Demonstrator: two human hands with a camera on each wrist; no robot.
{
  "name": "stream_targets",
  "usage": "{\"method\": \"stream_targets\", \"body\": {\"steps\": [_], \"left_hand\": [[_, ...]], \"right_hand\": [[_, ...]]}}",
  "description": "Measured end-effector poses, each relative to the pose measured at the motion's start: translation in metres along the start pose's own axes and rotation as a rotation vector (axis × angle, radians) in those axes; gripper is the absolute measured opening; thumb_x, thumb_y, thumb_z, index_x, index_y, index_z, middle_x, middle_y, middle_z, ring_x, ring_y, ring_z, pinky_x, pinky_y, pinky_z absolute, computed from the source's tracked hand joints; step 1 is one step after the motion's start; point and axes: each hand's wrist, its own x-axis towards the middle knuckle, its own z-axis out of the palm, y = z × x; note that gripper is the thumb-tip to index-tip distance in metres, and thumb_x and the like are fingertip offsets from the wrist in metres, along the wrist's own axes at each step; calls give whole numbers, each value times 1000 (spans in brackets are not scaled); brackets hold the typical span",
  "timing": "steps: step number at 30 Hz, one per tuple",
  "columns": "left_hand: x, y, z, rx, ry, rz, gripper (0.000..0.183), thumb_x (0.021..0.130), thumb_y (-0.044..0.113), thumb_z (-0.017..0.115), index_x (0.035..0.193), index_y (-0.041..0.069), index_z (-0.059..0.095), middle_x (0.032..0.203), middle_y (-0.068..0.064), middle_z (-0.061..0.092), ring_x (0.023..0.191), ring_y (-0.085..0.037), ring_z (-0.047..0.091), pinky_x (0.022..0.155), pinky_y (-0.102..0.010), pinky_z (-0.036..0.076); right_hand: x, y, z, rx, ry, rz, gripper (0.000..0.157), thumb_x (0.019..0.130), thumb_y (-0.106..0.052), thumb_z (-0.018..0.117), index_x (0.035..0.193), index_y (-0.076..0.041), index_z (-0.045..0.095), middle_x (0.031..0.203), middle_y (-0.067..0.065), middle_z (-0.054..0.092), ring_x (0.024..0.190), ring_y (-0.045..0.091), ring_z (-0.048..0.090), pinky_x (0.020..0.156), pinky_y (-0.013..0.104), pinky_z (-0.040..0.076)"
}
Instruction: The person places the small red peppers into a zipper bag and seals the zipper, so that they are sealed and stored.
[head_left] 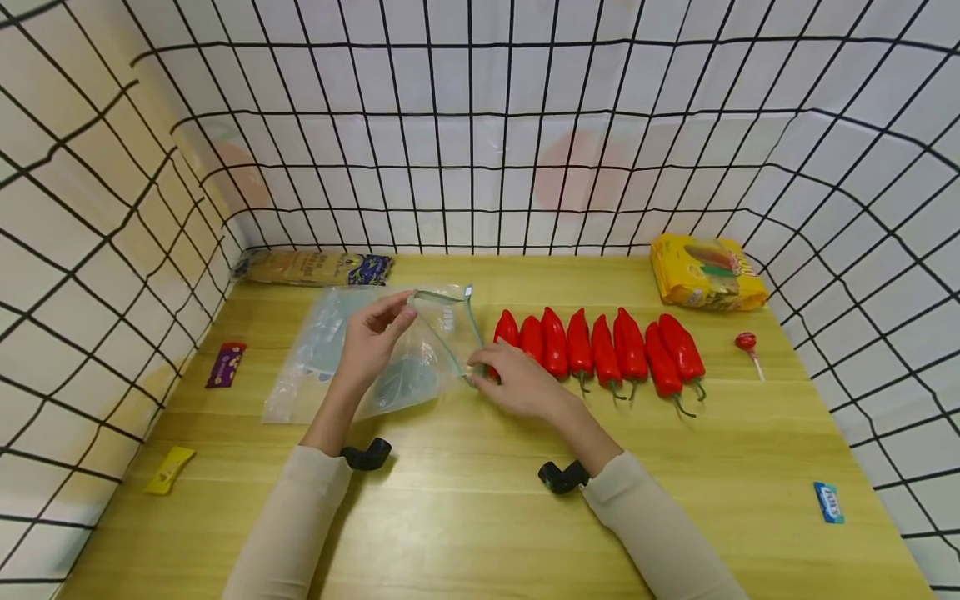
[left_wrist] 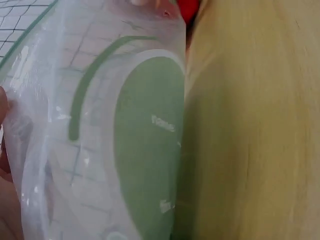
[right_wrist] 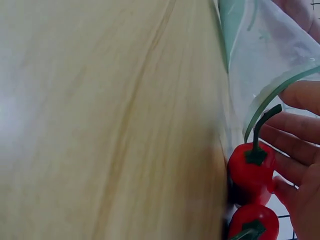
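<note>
A clear zip bag [head_left: 405, 387] with green printing lies left of centre, its green-edged mouth spread apart. My left hand [head_left: 372, 335] pinches the far-left part of the rim between thumb and fingers. At the near-right part of the rim is my right hand [head_left: 522, 381], thumb and fingers at the edge. In the right wrist view, a red pepper [right_wrist: 247, 172] with a green stem sits right beside the right hand's fingers [right_wrist: 297, 145]. Several red peppers [head_left: 580, 343] lie in a row right of the bag, the leftmost partly hidden by the right hand.
A yellow package [head_left: 707, 273] stands back right, a long packet [head_left: 315, 268] back left. Purple [head_left: 226, 365] and yellow [head_left: 170, 470] wrapped snacks lie left; a lollipop [head_left: 747, 343] and a blue packet [head_left: 828, 502] lie right. Black wire mesh [head_left: 471, 167] fences the table's back and sides.
</note>
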Motion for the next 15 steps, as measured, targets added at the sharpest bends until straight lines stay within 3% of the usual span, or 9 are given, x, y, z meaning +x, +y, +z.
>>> {"method": "stream_targets", "body": {"steps": [3,7,10,15], "left_hand": [[3,0,1,-28,-7,29,31,94,10,63,123,-1,64,99,11,67,85,-5,59,72,-17,48],[5,-2,4,-10,-30,25,29,94,7,63,120,-7,64,93,11,65,82,-5,57,71,-17,48],[4,-3,4,46,-29,5,26,93,7,64,115,-6,67,90,6,65,81,-7,55,71,-20,47],[2,3,3,210,-56,-83,25,94,18,66,113,4,71,101,-7,73,92,-12,64,84,-29,52]], "right_hand": [[-1,1,-5,38,32,23,34,95,-32,60,124,-14,64,124,-2,63,115,17,56,100,36,48],[-4,4,-13,43,174,126,36,93,-32,64,125,-16,62,133,1,57,125,22,51,107,44,43],[-6,6,-16,-68,247,224,40,90,-38,66,123,-16,63,129,4,59,121,26,50,105,45,43],[-8,11,-15,-274,196,272,53,86,-53,65,122,-14,63,117,8,61,105,27,50,93,42,44]]}}
